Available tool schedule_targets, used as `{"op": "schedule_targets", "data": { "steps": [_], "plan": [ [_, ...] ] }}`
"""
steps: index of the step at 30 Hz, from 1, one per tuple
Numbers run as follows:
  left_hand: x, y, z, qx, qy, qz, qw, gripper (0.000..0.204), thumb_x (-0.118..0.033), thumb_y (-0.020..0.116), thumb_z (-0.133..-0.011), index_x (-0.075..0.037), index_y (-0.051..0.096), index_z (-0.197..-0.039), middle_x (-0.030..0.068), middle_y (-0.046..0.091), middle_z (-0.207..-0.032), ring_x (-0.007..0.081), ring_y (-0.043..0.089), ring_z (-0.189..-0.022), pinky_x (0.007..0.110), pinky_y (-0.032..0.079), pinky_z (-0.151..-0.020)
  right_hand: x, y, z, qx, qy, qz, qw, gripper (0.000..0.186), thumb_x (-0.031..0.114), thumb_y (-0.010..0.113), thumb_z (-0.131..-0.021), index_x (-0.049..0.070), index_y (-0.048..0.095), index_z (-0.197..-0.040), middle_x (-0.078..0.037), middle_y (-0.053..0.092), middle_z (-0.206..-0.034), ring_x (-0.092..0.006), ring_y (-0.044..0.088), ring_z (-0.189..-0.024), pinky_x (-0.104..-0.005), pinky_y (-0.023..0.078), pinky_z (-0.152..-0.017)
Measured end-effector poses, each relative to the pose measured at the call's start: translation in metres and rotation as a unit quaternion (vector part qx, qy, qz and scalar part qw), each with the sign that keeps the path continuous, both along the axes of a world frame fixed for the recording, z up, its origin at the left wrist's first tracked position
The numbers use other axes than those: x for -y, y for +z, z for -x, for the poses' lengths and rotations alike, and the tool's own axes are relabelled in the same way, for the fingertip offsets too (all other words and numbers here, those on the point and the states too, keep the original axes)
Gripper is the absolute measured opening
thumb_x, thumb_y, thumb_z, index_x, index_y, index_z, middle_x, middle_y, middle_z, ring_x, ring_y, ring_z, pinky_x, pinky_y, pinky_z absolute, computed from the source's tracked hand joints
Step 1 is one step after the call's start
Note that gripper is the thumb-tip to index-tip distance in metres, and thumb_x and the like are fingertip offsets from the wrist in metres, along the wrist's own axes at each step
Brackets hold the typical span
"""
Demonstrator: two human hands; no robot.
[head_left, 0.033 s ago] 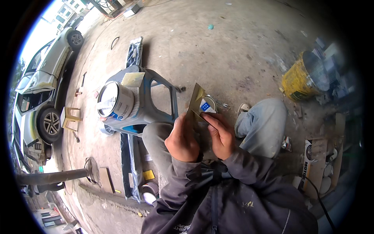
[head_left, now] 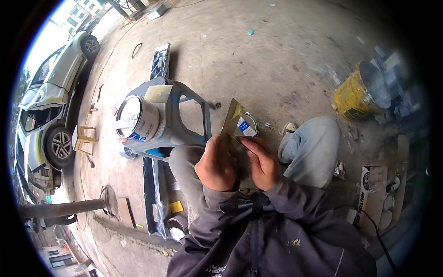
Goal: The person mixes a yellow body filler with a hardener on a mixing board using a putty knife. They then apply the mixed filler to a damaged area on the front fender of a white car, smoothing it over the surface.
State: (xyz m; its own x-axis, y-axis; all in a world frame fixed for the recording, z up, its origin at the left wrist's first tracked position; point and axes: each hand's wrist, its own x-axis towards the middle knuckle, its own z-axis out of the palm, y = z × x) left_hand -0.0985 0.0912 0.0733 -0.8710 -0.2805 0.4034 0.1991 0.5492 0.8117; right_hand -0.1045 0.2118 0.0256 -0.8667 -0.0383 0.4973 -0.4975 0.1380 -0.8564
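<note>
In front of my lap, my left hand (head_left: 215, 168) grips a thin flat putty board (head_left: 229, 121), tilted upright, with a smear of yellow putty (head_left: 238, 111) near its top. Fingers and thumb of my right hand (head_left: 261, 165) pinch a thin putty scraper (head_left: 238, 140), seen nearly edge-on against the board; most of it is hidden. Left of my hands, a grey plastic stool (head_left: 176, 108) bears a large white paint can (head_left: 148, 121) and a pale square plate (head_left: 158, 93). Beyond my fingers, a round tin (head_left: 249, 121) with a blue-and-white label lies on the floor.
A stained yellow bucket (head_left: 347, 96) stands far right. A cardboard box (head_left: 374, 182) and black cable (head_left: 379, 242) lie near right. Plastic-wrapped strips (head_left: 160, 60) extend past the stool. At left are a small wooden stool (head_left: 84, 140) and a white car (head_left: 54, 94) with body panels removed.
The scraper in my right hand has dropped slightly and turned more edge-on against the board. My left hand stays nearly still.
</note>
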Motion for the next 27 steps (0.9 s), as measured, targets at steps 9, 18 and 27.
{"op": "schedule_targets", "data": {
  "steps": [9, 18, 27],
  "plan": [
    [0.047, -0.03, -0.001, 0.1, -0.152, -0.296, 0.938, 0.019, -0.014, 0.056, -0.096, 0.003, 0.061, -0.102, 0.0004, 0.062, -0.087, 0.0075, 0.054, -0.081, 0.021, 0.042, -0.074, -0.052, 0.058, 0.031, 0.132, 0.151, 0.407, 0.891, 0.039, 0.014, 0.044, -0.101, -0.004, 0.042, -0.135, -0.012, 0.057, -0.125, -0.0184, 0.056, -0.112, -0.0323, 0.041, -0.1],
    [0.029, -0.035, -0.006, 0.096, -0.139, -0.346, 0.923, 0.024, -0.015, 0.056, -0.096, 0.005, 0.06, -0.109, 0.0028, 0.064, -0.095, 0.0094, 0.056, -0.086, 0.022, 0.043, -0.079, -0.04, -0.001, 0.008, 0.149, 0.011, 0.139, 0.979, 0.031, 0.015, 0.045, -0.101, -0.003, 0.054, -0.125, -0.008, 0.061, -0.116, -0.0149, 0.056, -0.106, -0.0271, 0.042, -0.092],
    [0.002, -0.003, -0.005, -0.023, -0.003, 0.048, 0.999, 0.018, 0.001, 0.054, -0.09, 0.002, 0.061, -0.106, 0.0133, 0.067, -0.081, 0.0155, 0.067, -0.077, 0.026, 0.05, -0.07, 0.001, 0.007, -0.005, 0.019, -0.014, 0.023, 0.999, 0.027, 0.005, 0.048, -0.096, 0.0, 0.059, -0.12, -0.015, 0.062, -0.115, -0.0281, 0.061, -0.102, -0.032, 0.047, -0.087]
  ]
}}
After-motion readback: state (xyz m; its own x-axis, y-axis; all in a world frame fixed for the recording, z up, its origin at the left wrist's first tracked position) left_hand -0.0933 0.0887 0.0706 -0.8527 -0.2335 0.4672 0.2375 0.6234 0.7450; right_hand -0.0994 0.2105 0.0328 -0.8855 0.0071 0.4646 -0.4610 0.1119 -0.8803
